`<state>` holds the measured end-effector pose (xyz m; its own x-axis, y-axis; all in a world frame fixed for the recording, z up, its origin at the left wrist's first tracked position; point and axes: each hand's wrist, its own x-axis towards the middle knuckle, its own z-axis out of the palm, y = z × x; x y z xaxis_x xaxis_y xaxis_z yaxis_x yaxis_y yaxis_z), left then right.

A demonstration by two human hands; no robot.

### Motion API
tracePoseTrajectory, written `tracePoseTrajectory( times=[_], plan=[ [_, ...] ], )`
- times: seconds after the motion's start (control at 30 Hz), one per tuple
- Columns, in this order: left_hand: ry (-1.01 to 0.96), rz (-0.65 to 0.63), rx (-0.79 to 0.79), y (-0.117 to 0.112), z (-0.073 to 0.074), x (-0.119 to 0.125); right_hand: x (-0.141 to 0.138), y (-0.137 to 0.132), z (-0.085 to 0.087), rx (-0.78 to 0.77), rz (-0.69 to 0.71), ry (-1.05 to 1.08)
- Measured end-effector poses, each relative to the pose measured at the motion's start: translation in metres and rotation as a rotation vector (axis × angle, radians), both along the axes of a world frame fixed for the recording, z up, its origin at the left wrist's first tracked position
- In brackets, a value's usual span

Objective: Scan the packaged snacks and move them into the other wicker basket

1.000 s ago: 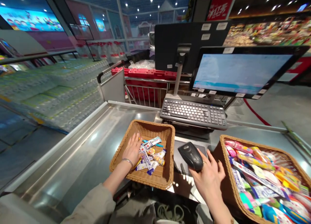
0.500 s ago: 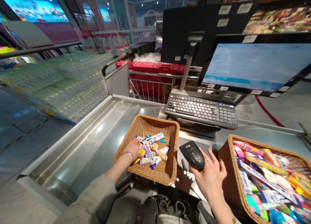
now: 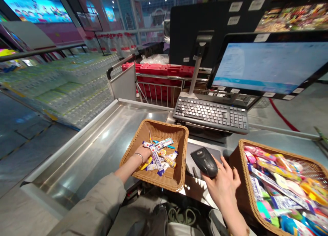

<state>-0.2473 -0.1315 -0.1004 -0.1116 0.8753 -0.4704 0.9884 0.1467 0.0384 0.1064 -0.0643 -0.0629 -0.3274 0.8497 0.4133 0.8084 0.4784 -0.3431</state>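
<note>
My left hand reaches into a woven basket from its left side, a bracelet on the wrist. Its fingers are hidden among blue-and-white wrapped candy sticks, so I cannot see whether they grip one. Several such packets lie loosely there, along with small yellow-wrapped sweets and a thin blue stick. My right hand holds a black barcode scanner to the right of this basket, some of its fingers spread out beyond the scanner.
At the right a second woven basket is full of colourful sweets and toys. Behind stand a keyboard and a lit monitor. A metal counter with a raised edge extends left. Stacked bottle packs are beyond it.
My left hand has pushed deeper among the packets, and its fingers have gone out of sight under them. My right hand still holds the scanner in nearly the same place.
</note>
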Motion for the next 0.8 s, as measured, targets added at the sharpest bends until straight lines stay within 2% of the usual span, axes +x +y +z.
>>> tracePoseTrajectory(
  times=[0.3,0.63,0.7,0.8],
  plan=[
    [-0.001,-0.051,0.06,-0.005,0.004,-0.004,0.002,-0.001,0.001,-0.008,-0.002,0.004],
    [0.021,-0.061,0.01,-0.005,0.006,-0.012,0.006,-0.003,0.0,-0.001,0.002,0.021],
    [0.021,-0.069,0.008,-0.004,0.011,-0.013,0.007,-0.003,0.0,-0.006,-0.001,0.022],
    [-0.002,-0.072,0.056,-0.002,0.026,-0.015,0.008,-0.004,0.0,-0.019,-0.002,0.02]
  ],
)
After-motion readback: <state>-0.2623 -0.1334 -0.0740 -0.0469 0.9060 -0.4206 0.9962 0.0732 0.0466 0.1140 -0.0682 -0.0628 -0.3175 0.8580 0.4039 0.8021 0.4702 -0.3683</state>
